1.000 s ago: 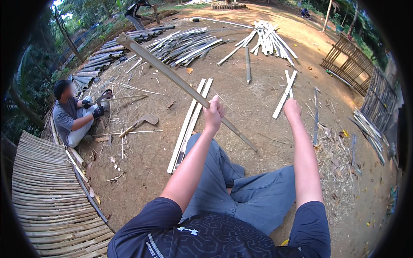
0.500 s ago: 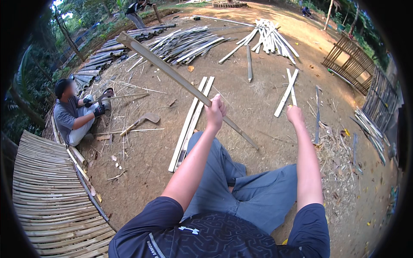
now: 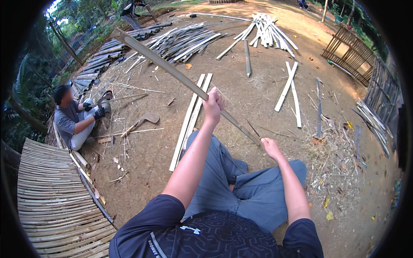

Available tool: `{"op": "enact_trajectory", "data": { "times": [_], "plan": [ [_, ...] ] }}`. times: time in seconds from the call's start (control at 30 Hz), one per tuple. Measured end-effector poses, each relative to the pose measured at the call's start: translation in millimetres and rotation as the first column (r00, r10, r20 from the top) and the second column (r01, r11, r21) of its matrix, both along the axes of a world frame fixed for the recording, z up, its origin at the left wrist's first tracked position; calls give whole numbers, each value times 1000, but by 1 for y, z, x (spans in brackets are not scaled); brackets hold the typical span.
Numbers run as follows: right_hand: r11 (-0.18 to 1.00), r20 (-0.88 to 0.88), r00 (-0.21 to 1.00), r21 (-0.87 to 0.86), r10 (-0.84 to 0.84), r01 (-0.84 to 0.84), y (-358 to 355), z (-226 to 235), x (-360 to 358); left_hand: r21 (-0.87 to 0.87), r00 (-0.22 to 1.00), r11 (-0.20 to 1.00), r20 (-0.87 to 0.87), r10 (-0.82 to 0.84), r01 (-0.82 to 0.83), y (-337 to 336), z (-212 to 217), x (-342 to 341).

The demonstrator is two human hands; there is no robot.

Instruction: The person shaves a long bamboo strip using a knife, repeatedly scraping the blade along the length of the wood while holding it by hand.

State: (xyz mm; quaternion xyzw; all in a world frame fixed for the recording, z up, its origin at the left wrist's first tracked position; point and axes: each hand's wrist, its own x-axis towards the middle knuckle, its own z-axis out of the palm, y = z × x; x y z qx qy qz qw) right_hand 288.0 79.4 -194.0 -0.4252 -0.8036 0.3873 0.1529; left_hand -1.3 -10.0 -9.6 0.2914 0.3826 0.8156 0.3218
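I see long bamboo strip (image 3: 172, 71) up in air, slanting over dirt ground (image 3: 142, 159). Left hand (image 3: 214, 104) grip wrapped tight near middle. Right hand (image 3: 271, 147) grip pinching low end. Looks light, stiff, a bit springy; edges maybe sharp, so I hold flat sides.

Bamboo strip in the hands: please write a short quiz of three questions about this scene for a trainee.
1. True or false: the left hand grips the long bamboo strip above the right hand.
2. What lies on the ground left of the person's knees? A) two pale bamboo slats B) a metal bucket C) a coiled rope
3. Fill in: the seated co-worker at the left wears dark ____ on the hands.

Key: 1 true; 2 A, the two pale slats lie side by side; 3 gloves.
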Motion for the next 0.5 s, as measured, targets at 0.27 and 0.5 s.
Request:
{"op": "enact_trajectory", "data": {
  "times": [0.27, 0.5],
  "plan": [
    [993, -4, 993, -5, -122, 122, 0, -18, 3, 5, 999, 999, 23, 36, -36, -1, -7, -8],
    [988, 21, 990, 79, -136, 134, 0, -20, 11, 22, 1000, 1000, -9, -1, 1, 1, -6, -4]
  ]
}}
